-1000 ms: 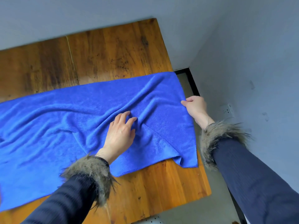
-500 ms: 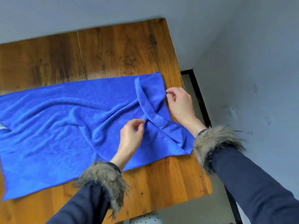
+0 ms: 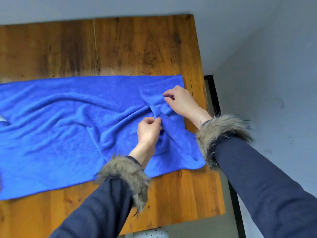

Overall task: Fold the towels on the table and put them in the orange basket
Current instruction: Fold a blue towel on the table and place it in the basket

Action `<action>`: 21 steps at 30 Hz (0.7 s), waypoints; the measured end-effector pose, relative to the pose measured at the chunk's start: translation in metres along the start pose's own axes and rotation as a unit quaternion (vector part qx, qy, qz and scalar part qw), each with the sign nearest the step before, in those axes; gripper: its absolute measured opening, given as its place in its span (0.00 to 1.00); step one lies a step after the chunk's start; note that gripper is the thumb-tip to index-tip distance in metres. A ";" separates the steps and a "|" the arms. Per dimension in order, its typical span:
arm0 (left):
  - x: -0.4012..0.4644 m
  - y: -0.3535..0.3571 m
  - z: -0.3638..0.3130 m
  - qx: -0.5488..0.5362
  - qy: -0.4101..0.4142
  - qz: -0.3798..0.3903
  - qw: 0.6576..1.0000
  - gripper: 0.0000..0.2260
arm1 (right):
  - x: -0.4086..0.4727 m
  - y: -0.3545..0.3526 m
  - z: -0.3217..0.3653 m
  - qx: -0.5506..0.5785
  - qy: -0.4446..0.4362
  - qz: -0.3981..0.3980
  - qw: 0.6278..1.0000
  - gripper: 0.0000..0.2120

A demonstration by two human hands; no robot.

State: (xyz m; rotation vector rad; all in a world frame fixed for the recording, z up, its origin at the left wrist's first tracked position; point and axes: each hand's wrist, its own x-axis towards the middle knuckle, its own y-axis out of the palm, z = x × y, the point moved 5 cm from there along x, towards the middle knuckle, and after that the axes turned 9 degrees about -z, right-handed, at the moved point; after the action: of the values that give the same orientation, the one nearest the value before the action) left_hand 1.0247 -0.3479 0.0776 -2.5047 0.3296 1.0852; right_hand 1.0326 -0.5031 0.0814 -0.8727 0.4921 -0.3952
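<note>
Towel: my blue towel lies spread lengthwise across the wooden tabletop, rumpled with long creases; its left end runs out of view.
Towel's right end: a corner flap is turned back over the towel, its hemmed edge showing, short of the tabletop's right edge.
Left hand: my left hand sits on the towel near its right end, thumb and fingers pinching a raised ridge of the cloth.
Right hand: my right hand is just beyond the left one, over the turned-back flap, fingers curled and pinching the towel's cloth there.
Hands together: the two hands are near each other, apart, both on the same fold line.
Sleeves: both arms wear dark ribbed sleeves with shaggy grey-brown fur cuffs; the right cuff hangs over the tabletop's right edge, next to the towel's near right corner.
Tabletop: bare planks show beyond the towel and on my side of it.
Surroundings: grey walls meet past the tabletop's far right corner; a white dotted object peeks out below the tabletop's near edge.
</note>
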 end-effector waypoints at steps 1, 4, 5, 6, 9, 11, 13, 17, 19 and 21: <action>0.000 -0.005 -0.001 -0.049 -0.005 0.018 0.999 0.09 | 0.000 0.001 0.001 -0.014 -0.001 0.011 1.000 0.13; 0.004 -0.027 -0.004 -0.112 0.001 0.059 0.992 0.11 | -0.006 0.001 0.007 -0.040 -0.018 0.017 0.999 0.13; 0.008 -0.035 -0.003 -0.100 0.009 0.045 0.994 0.13 | -0.009 0.002 0.010 -0.053 -0.026 0.018 0.998 0.14; 0.013 -0.044 -0.003 -0.079 0.018 0.017 0.997 0.14 | -0.010 0.004 0.012 -0.070 -0.030 0.014 0.997 0.14; 0.033 -0.067 -0.001 -0.027 0.028 -0.101 0.994 0.08 | -0.011 0.004 0.026 -0.135 -0.064 -0.036 0.988 0.14; 0.034 -0.070 0.000 0.027 0.014 -0.111 0.993 0.18 | -0.006 0.009 0.043 -0.189 -0.147 -0.065 0.969 0.15; 0.025 -0.063 0.000 0.130 0.016 -0.084 0.988 0.24 | 0.000 0.018 0.055 -0.222 -0.206 -0.066 0.951 0.18; -0.001 -0.046 -0.008 0.188 0.099 -0.096 0.972 0.33 | 0.013 0.032 0.055 -0.238 -0.146 0.019 0.960 0.25; -0.005 -0.036 -0.006 0.216 0.114 -0.087 0.966 0.34 | 0.015 0.029 0.053 -0.244 -0.143 0.002 0.959 0.26; -0.007 -0.029 0.000 0.241 0.114 -0.059 0.962 0.29 | 0.016 0.029 0.056 -0.247 -0.149 0.001 0.957 0.25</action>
State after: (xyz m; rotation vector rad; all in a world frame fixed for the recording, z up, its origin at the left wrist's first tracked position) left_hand 1.0302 -0.3212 0.0903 -2.1730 0.4411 0.5804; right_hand 1.0802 -0.4594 0.0845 -1.3925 0.3116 -0.1299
